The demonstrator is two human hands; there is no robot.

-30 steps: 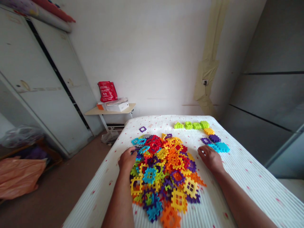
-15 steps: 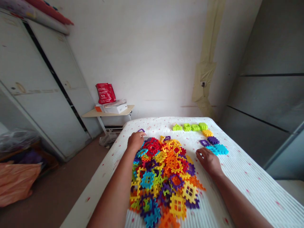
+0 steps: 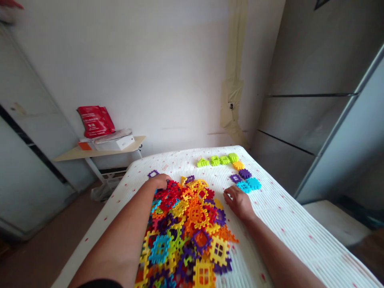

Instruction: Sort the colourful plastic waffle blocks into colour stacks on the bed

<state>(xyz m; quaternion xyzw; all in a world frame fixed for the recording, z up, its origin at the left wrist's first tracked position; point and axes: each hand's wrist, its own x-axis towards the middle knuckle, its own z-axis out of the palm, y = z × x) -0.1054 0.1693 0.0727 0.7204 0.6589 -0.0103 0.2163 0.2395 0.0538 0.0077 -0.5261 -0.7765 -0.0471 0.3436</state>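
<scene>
At the far left edge of a heap of plastic interlocking tiles (image 3: 195, 214), my left hand (image 3: 161, 182) reaches down against the red tiles (image 3: 170, 196). Its fingertips are mostly hidden, so I cannot tell whether it grips one. My right hand (image 3: 238, 200) rests on the cloth to the right of the heap, with loosely curled fingers, a gap between them and nothing visible inside. Just beyond it lie light blue tiles (image 3: 253, 183) and purple tiles (image 3: 245, 173). A purple frame tile (image 3: 153, 173) lies on the cloth beyond my left hand.
Green tiles (image 3: 224, 160) and a yellow tile (image 3: 238, 165) continue the line at the back right of the cloth-covered table (image 3: 282, 224). A side table (image 3: 69, 154) holds a red bag (image 3: 95, 121) and a white box (image 3: 115, 142). Grey cabinets (image 3: 297, 120) stand on the right.
My view has turned to the right. My left hand has moved from beside the purple frame tile to the red tiles at the heap's edge. The right hand stays beside the heap.
</scene>
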